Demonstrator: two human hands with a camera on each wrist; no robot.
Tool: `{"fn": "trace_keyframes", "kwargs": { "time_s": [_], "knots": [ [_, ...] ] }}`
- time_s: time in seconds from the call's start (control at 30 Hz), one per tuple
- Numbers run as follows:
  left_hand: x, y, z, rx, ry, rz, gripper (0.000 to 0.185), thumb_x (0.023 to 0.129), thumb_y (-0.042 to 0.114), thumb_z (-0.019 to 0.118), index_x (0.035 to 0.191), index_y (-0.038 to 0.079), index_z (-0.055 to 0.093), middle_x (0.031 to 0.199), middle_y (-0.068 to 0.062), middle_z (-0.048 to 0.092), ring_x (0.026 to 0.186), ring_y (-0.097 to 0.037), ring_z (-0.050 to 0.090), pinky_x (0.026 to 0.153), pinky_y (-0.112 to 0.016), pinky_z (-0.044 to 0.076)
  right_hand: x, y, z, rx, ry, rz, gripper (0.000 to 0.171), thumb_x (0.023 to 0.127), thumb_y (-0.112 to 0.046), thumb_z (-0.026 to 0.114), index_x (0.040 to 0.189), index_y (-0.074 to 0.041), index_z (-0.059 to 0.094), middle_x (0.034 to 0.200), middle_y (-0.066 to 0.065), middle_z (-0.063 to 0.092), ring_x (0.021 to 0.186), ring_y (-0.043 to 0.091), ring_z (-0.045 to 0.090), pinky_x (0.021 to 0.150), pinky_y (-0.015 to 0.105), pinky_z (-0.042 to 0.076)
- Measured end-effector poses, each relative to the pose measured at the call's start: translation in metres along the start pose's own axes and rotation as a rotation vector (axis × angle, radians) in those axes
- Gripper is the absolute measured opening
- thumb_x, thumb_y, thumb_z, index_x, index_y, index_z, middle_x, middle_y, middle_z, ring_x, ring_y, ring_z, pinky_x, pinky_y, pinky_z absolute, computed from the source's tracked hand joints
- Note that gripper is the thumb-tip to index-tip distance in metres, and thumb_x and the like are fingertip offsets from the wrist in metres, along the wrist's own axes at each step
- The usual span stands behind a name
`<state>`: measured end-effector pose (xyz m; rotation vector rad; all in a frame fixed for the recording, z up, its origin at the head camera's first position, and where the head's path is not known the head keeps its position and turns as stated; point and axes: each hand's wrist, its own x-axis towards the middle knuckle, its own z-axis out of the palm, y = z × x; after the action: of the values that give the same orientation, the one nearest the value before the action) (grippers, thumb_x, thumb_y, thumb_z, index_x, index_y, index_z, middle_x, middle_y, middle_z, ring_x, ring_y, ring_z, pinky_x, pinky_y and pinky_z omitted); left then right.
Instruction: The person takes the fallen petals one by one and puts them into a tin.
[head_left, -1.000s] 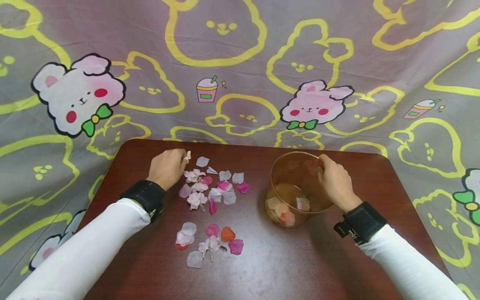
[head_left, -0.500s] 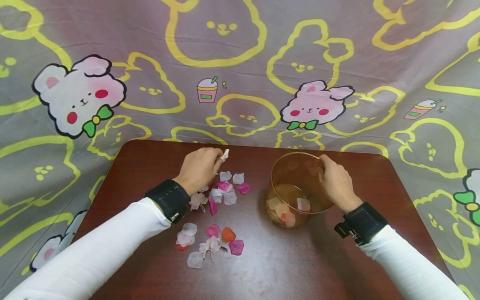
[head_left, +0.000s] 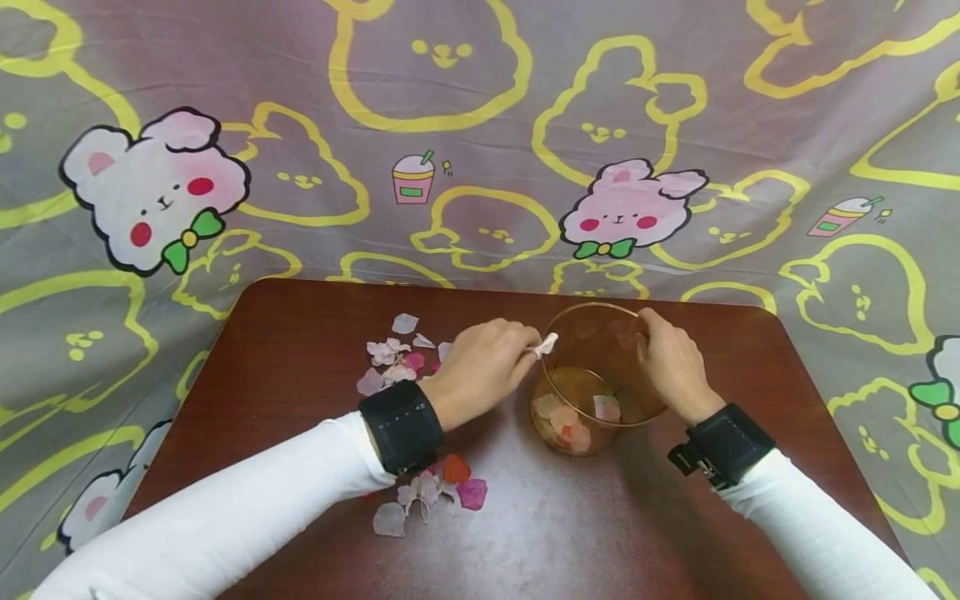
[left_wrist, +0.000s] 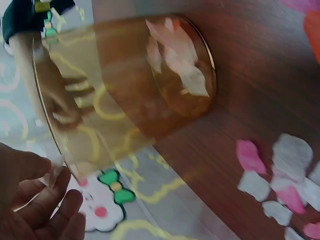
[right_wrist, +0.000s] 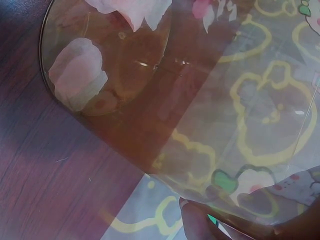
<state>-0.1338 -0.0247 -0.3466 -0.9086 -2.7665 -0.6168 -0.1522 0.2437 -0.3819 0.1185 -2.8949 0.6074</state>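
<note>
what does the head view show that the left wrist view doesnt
Only the head view shows both hands whole: the left hand pinches a pale petal at the rim of the amber glass bowl, the right hand grips the far rim, on the brown table.

Only the left wrist view shows the bowl's base side-on, with petals pressed inside.

Both show the bowl, loose petals on the table and the cartoon-print cloth.

Clear amber plastic tub (head_left: 600,375), thin cloth petals (head_left: 390,367), glossy dark wood-grain table (head_left: 570,525), matt printed cloth backdrop (head_left: 480,125)
</note>
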Motion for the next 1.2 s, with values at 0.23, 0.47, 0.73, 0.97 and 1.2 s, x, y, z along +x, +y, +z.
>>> {"fn": "trace_keyframes", "kwargs": {
  "time_s": [0.23,0.47,0.73,0.97,1.2],
  "knots": [
    [0.003,0.023,0.012,0.098,0.048,0.148,0.010,0.097,0.021,0.066,0.099,0.015,0.074,0.092,0.003,0.074,0.092,-0.018,0.066,0.084,-0.034,0.050,0.000,0.000,0.000,0.004,0.001,0.002,0.007,0.098,-0.002,0.054,0.103,-0.002,0.058,0.073,0.013,0.056,0.059,0.026,0.049,0.049,0.033,0.032],
    [0.001,0.040,0.023,0.099,-0.016,0.210,0.014,0.098,0.024,0.063,0.103,0.017,0.073,0.099,0.004,0.074,0.104,-0.015,0.065,0.097,-0.033,0.047,-0.001,-0.001,0.000,0.008,0.001,0.004,0.008,0.098,-0.003,0.053,0.104,-0.003,0.059,0.077,0.015,0.061,0.060,0.028,0.053,0.048,0.034,0.034],
    [0.002,0.051,0.028,0.093,-0.107,0.214,0.018,0.100,0.028,0.060,0.105,0.019,0.074,0.097,0.007,0.075,0.100,-0.012,0.064,0.099,-0.031,0.046,-0.002,-0.001,-0.002,0.017,-0.006,0.018,0.011,0.098,-0.004,0.052,0.106,-0.004,0.060,0.085,0.019,0.068,0.067,0.035,0.062,0.051,0.040,0.041],
    [0.003,0.051,0.028,0.102,-0.133,0.218,0.019,0.099,0.031,0.059,0.100,0.020,0.075,0.095,0.008,0.074,0.098,-0.012,0.064,0.096,-0.031,0.046,-0.003,-0.001,-0.002,0.013,0.003,-0.002,0.011,0.098,-0.003,0.053,0.107,-0.003,0.060,0.083,0.020,0.067,0.065,0.032,0.059,0.050,0.038,0.039],
    [0.004,0.050,0.023,0.060,-0.176,0.213,0.023,0.098,0.034,0.063,0.110,0.019,0.075,0.104,0.006,0.075,0.107,-0.014,0.063,0.099,-0.032,0.047,-0.003,-0.002,-0.002,0.018,-0.002,-0.007,0.011,0.099,-0.002,0.053,0.108,-0.001,0.058,0.080,0.018,0.063,0.062,0.029,0.055,0.050,0.034,0.036]
  ]
}}
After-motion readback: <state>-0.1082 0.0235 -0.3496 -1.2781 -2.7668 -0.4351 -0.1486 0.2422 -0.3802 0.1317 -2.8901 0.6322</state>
